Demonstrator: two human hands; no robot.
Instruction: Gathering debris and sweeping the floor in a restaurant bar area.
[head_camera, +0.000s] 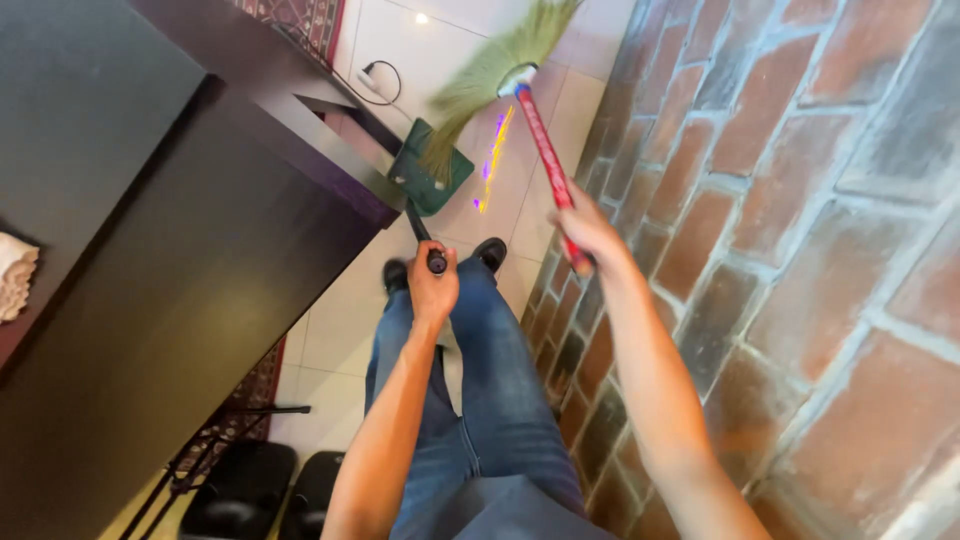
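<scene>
The broom (500, 75), its bristles resting in the green dustpan (432, 168) on the tiled floor (530, 180), is gripped by your right hand (585, 232) on its red handle; your left hand (433, 285) clenches the dustpan's black handle, squeezed between dark counter (200, 250) and brick wall (800, 250).

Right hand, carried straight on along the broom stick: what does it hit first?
Probably the broom's own green bristle head, then the tiled floor. The right hand grips the red stick's upper end. The brick wall runs close alongside; depth is unclear.
</scene>
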